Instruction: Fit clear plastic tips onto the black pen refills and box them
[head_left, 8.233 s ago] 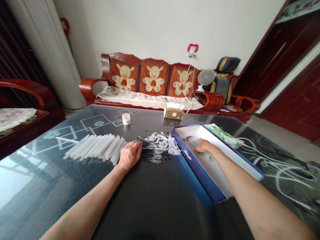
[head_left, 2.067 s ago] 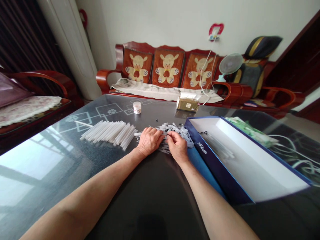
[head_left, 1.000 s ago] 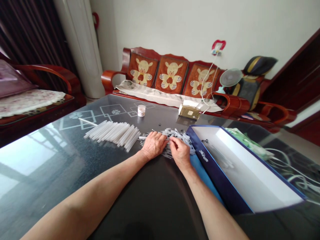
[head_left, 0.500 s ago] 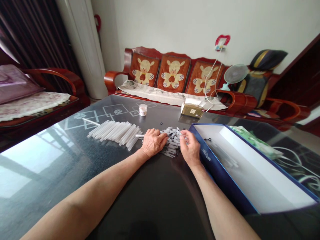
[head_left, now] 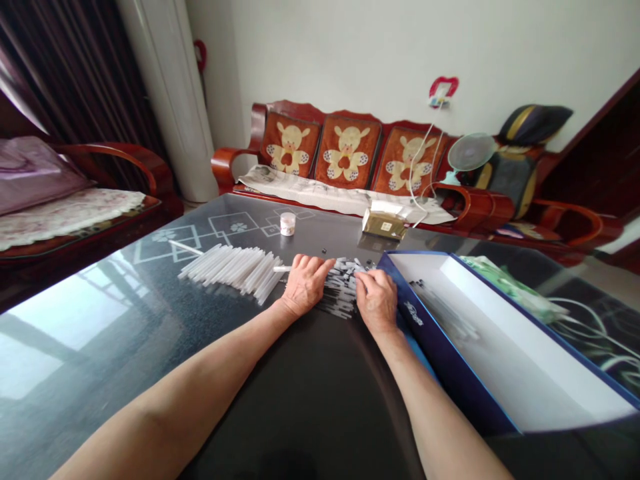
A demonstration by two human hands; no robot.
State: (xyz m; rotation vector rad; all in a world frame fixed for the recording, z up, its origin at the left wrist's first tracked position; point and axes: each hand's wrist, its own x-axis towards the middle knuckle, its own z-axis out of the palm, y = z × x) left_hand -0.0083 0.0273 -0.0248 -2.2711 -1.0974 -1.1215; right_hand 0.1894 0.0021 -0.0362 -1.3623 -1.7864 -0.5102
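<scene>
Two hands: both of yours are bare and work at one heap of small parts on the near side of the table.

Left hand: your left hand lies flat and palm down, its fingers spread, with no closed grip on anything. A white plastic stick sits just beside the fingertips. The flat pose looks meant to steady the edge of the heap.

Right hand: your right hand curls down onto the heap, fingers bent and close together. You cannot tell whether it pinches a piece, because the fingers hide that spot.

Heap: the translucent plastic pieces lie jumbled between your hands, with dark slender parts among them, probably kept there so both hands can reach them.

Tubes: white plastic tubes lie side by side to the left of your left hand, likely aligned to stay compact and easy to count.

Box: a navy, white-lined cardboard box stands open just right of your right hand, convenient for that hand, with dark-tipped rods inside.

Table: a glass-topped table bears everything, including a small white jar.
</scene>
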